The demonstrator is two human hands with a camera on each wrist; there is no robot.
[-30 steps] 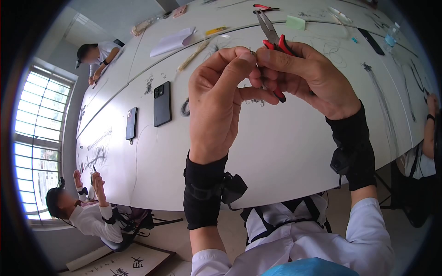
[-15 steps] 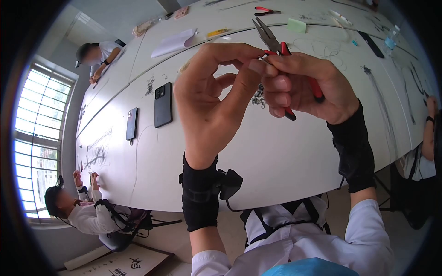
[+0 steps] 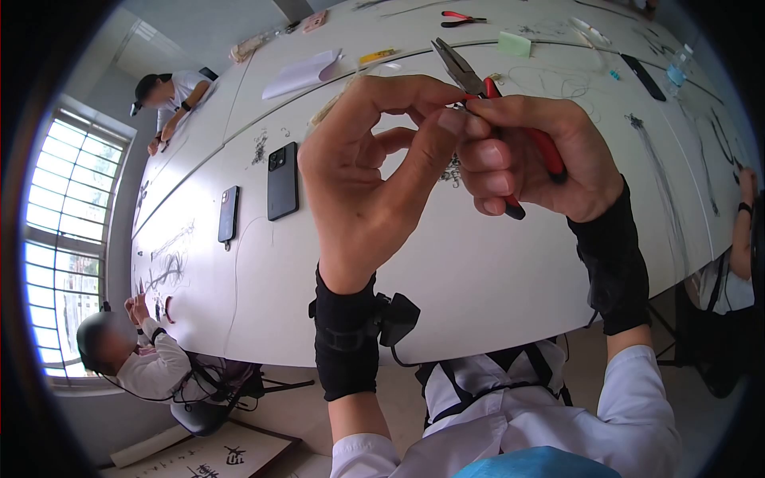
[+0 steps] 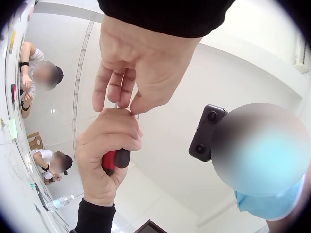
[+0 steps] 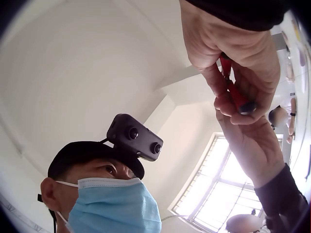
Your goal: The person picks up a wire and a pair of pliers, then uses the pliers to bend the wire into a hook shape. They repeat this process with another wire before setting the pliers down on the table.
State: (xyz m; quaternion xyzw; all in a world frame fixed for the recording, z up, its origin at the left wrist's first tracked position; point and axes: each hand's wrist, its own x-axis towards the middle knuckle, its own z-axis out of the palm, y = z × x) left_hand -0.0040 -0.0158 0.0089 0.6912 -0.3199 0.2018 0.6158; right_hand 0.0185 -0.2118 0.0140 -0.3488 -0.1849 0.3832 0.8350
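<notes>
The right hand [image 3: 586, 155] grips one pliers [image 3: 468, 77]; the left hand [image 3: 358, 191] pinches one tiny piece [image 4: 138, 116]. Nearby on the table [image 3: 275, 307] lie two phones [image 3: 282, 187], farther off a second pliers [image 3: 460, 17].

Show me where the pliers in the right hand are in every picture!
Head: the pliers are above the middle, right of centre.
Left wrist: handles only, below the middle, left of centre.
Right wrist: handles, upper right.
Shared landmark: the right hand, holding them in all three.
</notes>
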